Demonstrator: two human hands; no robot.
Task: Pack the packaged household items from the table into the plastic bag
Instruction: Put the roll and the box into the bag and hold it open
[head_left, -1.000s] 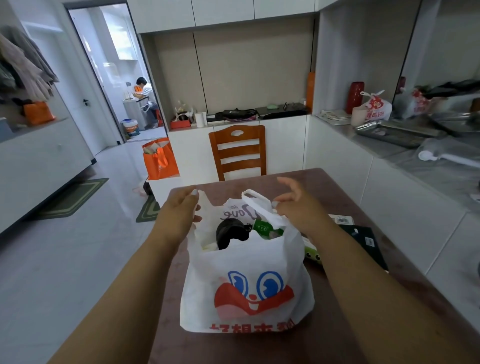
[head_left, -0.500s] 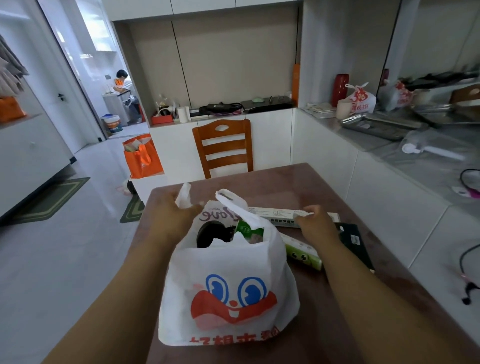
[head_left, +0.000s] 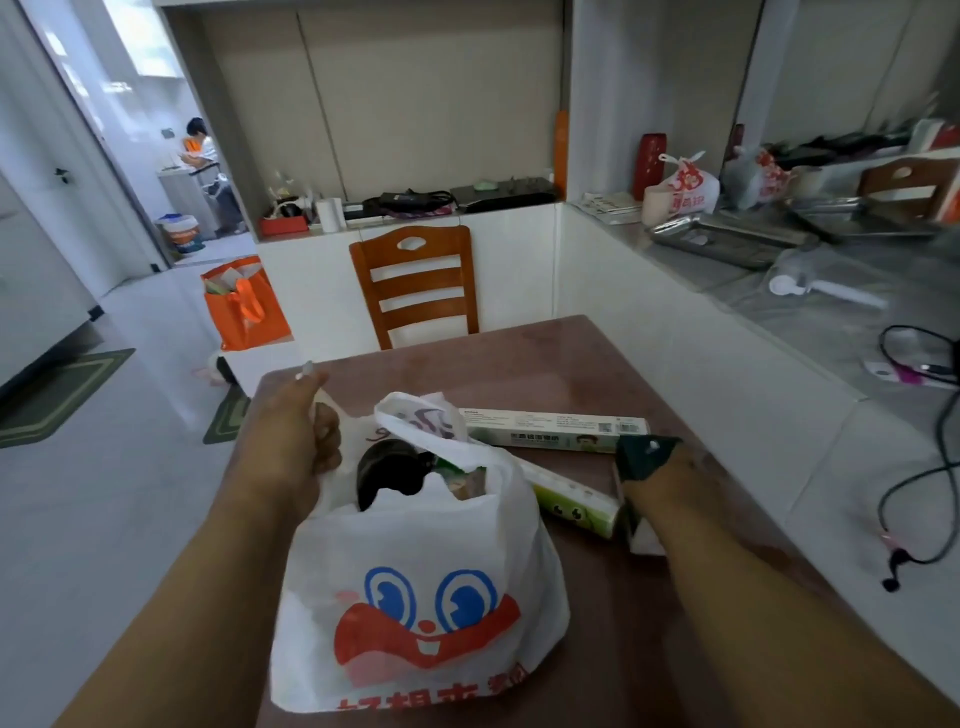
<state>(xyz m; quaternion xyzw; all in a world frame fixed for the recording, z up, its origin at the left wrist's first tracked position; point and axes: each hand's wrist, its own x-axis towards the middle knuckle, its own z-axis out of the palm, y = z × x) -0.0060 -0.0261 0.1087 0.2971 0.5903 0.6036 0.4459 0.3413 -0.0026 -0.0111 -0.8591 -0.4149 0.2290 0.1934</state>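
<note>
Packing looks roughly half done. Nearest, at 6 o'clock on the table (head_left: 649, 364), stands the plastic bag (head_left: 415, 597): thin, crinkly white film printed with a blue-eyed red cartoon face, its sides bulging softly. Its mouth gapes, showing a rounded black item (head_left: 384, 470) and something green already inside. At 9 o'clock of the mouth the left hand (head_left: 285, 447) grips the bag's handle, fingers curled round the film and holding the opening up.

At 3 o'clock the right hand (head_left: 670, 478) is closed on a dark flat box (head_left: 641, 454), stiff card with sharp corners, tipped up on edge; how the fingers wrap it is hidden behind the box, so the hold is my reading. Touching the bag's right side lies a pale green roll pack (head_left: 576, 501), glossy and cylindrical. Farther out, toward 1 o'clock, a long white carton (head_left: 556, 428) lies flat, slim and rectangular.

So three items remain outside: one in hand, two waiting.
</note>
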